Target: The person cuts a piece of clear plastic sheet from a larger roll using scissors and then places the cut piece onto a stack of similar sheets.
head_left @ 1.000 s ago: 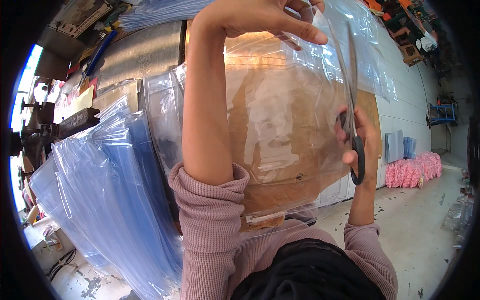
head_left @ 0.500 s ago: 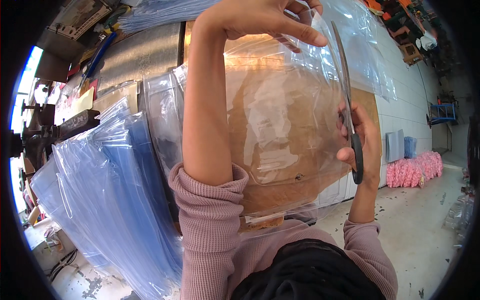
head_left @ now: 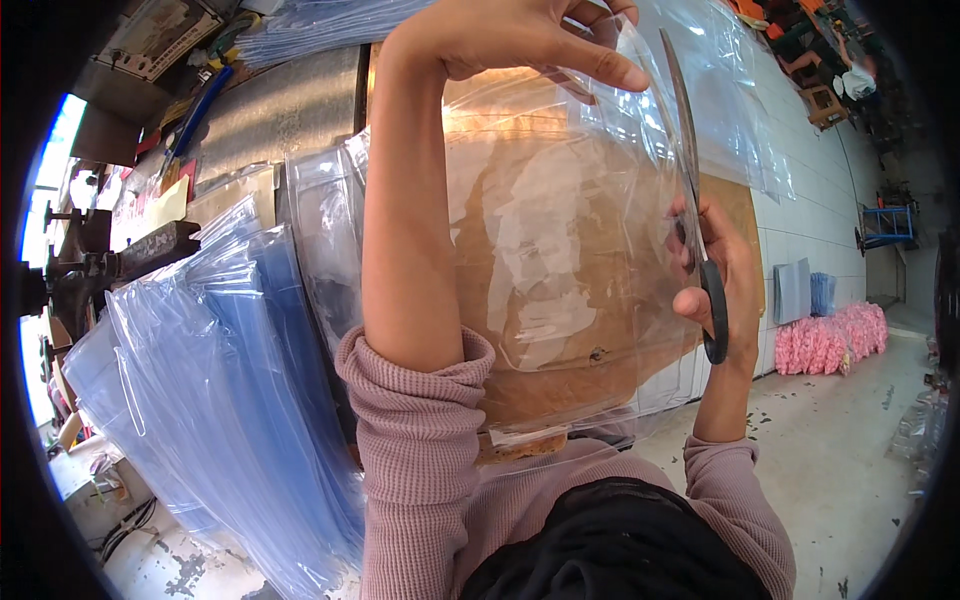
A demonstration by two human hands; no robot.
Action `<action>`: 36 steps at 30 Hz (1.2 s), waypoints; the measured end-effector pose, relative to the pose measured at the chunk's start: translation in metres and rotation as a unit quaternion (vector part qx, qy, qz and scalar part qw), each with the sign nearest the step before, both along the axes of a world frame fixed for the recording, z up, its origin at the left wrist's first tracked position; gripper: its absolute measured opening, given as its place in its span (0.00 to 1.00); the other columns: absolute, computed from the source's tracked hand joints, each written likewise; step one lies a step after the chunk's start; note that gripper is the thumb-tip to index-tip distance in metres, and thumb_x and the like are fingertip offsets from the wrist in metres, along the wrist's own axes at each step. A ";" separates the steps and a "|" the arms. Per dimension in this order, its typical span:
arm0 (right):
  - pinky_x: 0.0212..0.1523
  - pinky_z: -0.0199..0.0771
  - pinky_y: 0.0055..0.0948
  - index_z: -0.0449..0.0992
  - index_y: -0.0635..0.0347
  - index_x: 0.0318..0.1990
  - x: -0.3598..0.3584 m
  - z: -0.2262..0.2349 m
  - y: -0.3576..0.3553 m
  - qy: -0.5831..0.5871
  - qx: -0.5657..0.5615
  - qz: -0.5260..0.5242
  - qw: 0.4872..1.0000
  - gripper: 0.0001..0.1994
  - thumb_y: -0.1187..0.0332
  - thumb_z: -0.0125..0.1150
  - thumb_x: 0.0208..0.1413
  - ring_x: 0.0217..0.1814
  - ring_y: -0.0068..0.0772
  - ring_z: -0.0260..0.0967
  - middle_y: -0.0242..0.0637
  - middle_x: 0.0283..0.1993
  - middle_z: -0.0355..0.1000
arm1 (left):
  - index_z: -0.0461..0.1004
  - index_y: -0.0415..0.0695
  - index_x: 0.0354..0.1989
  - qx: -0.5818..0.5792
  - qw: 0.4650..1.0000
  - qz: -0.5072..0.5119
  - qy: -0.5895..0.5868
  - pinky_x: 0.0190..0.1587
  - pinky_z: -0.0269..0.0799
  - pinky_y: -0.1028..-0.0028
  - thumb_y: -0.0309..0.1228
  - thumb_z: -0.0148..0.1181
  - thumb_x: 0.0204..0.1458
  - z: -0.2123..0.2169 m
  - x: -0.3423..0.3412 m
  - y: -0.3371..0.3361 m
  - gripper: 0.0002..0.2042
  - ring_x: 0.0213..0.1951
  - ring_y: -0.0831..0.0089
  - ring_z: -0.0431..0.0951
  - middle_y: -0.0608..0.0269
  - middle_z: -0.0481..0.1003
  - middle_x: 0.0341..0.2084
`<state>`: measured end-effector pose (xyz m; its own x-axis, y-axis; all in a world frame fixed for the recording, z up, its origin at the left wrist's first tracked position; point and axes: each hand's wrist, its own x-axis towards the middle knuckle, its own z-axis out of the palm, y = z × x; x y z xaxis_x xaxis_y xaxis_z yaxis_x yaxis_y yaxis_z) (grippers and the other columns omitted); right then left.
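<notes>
My left hand (head_left: 530,40), at the far edge of the work surface, pinches the edge of a clear plastic sheet (head_left: 560,240) between thumb and fingers. The sheet is glossy and bulges up toward me. On the right, my right hand (head_left: 728,255) is closed round the black handles of a pair of scissors (head_left: 714,310). Their long metal blade points away from me and runs along the sheet's right edge. How far the blades are parted I cannot make out. Beneath the sheet lies a brown board (head_left: 742,215).
A thick stack of bluish plastic sheets (head_left: 230,400) hangs over the left side. Beyond it stands a dark metal clamp (head_left: 160,250). More clear sheets (head_left: 715,110) lie at the far right. Pink bundles (head_left: 830,340) rest on the floor along the white tiled wall (head_left: 800,220).
The scissors and my right hand have shifted slightly away from me and to the left. My left hand keeps its pinch on the sheet, almost in place.
</notes>
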<state>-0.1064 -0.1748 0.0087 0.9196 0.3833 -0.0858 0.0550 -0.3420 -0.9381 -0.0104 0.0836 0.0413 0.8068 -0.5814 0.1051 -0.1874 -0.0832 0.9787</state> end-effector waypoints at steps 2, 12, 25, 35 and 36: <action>0.39 0.61 0.17 0.67 0.66 0.47 0.000 -0.002 -0.001 0.016 0.024 -0.001 1.000 0.45 0.46 0.78 0.21 0.37 0.19 0.61 0.29 0.37 0.65 | 0.64 0.40 0.39 -0.026 0.999 -0.018 -0.019 0.28 0.66 0.80 0.35 0.69 0.44 -0.006 0.003 0.005 0.20 0.25 0.83 0.65 0.72 0.64 0.20; 0.27 0.60 0.14 0.69 0.67 0.47 -0.004 -0.014 0.005 -0.042 0.045 -0.030 0.998 0.33 0.60 0.77 0.32 0.27 0.12 0.58 0.27 0.31 0.67 | 0.64 0.40 0.39 -0.015 0.999 0.006 -0.036 0.28 0.61 0.80 0.35 0.70 0.43 -0.007 0.003 0.009 0.21 0.24 0.82 0.62 0.72 0.65 0.20; 0.31 0.64 0.19 0.69 0.60 0.49 -0.029 -0.011 -0.086 -0.139 -0.153 -0.228 0.951 0.24 0.68 0.69 0.43 0.28 0.21 0.60 0.30 0.30 0.64 | 0.65 0.40 0.41 -0.020 0.997 -0.042 -0.059 0.36 0.66 0.77 0.35 0.68 0.45 -0.013 0.010 0.010 0.21 0.29 0.80 0.67 0.69 0.66 0.21; 0.46 0.65 0.36 0.62 0.61 0.54 -0.061 -0.017 -0.086 -0.205 -0.335 -0.143 0.908 0.35 0.76 0.69 0.33 0.44 0.44 0.63 0.46 0.42 0.65 | 0.66 0.44 0.36 -0.040 0.992 -0.043 -0.113 0.43 0.69 0.70 0.33 0.64 0.47 -0.002 -0.001 0.010 0.13 0.45 0.67 0.74 0.67 0.66 0.30; 0.48 0.63 0.38 0.61 0.62 0.53 -0.059 -0.019 -0.086 -0.186 -0.354 -0.118 0.909 0.32 0.78 0.64 0.34 0.49 0.46 0.61 0.47 0.44 0.64 | 0.66 0.44 0.35 -0.052 0.989 -0.047 -0.128 0.44 0.68 0.69 0.33 0.64 0.46 0.001 -0.002 0.013 0.14 0.44 0.67 0.74 0.67 0.64 0.29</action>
